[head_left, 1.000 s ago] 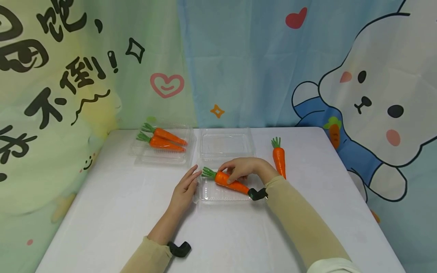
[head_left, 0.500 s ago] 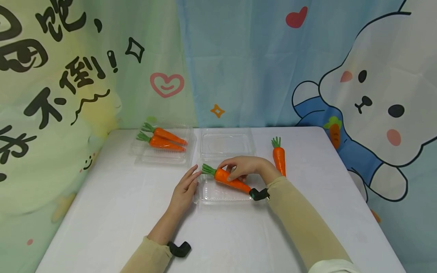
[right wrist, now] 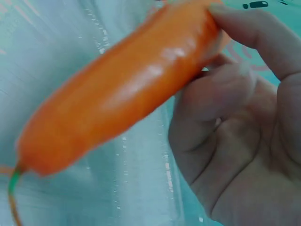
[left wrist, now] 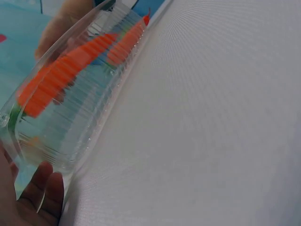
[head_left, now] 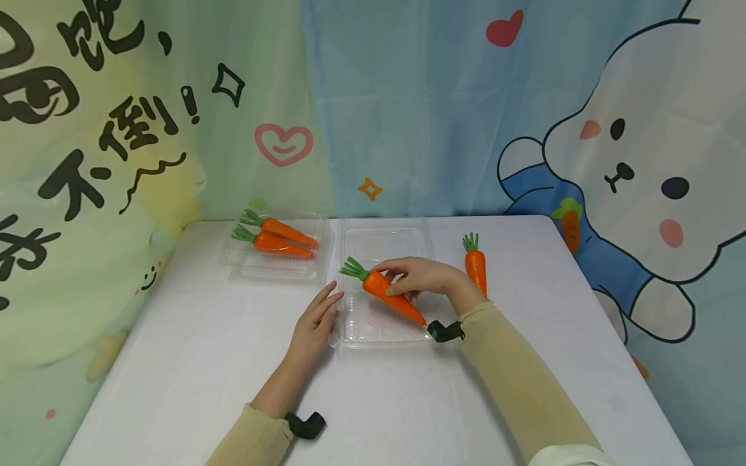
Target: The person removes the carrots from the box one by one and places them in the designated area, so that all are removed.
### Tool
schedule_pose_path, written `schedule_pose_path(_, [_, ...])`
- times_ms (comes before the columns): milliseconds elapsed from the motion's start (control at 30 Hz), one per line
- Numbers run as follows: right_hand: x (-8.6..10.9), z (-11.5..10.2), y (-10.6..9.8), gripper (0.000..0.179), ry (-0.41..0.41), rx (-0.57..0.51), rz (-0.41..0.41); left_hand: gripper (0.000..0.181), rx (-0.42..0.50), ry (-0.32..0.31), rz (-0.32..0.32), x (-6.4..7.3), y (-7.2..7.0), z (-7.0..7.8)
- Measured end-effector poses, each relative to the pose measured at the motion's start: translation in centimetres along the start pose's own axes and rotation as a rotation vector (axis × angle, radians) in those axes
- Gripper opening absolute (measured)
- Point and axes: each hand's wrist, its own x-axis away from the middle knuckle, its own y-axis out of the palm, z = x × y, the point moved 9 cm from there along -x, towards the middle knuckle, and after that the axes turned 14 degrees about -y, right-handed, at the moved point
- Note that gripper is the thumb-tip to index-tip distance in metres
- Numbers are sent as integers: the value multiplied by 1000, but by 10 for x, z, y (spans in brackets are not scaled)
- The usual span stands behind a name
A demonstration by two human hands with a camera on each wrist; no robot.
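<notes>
Flanking open box point(head_left: 364, 329) | left: carrot pair point(head_left: 283, 245) | right: loose carrot point(head_left: 475, 268), sleeve point(head_left: 521, 375) overlapping

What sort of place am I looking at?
Probably a staged filming corner: a blue-green printed cloth backdrop behind a white rectangular table, with an open clear plastic box on it.

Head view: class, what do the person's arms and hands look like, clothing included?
The left sleeve and right sleeve are plain tan; whitish fabric shows farther up on the right. A bent black piece is at the left cuff, another black piece at the right. The left hand and right hand wear no gloves.
</notes>
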Motion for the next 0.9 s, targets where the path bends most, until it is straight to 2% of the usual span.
schedule_pose_path(167, [10, -4, -22, 57, -1, -86, 135, 32, 13, 21, 7, 0, 0, 1])
schedule_pose_path(367, [28, -3, -50, 57, 0, -192, 283, 32, 3, 0, 2, 0, 0, 0])
schedule_pose_path(567, [56, 2, -76, 65, 38, -172, 383, 32, 8, -11, 2, 0, 0, 3])
schedule_pose_path(733, [86, 20, -97, 67, 112, -151, 464, 32, 9, -17, 6, 0, 1, 2])
schedule_pose_path(900, [115, 37, -114, 64, 122, -156, 538, 33, -11, -53, -2, 0, 1, -1])
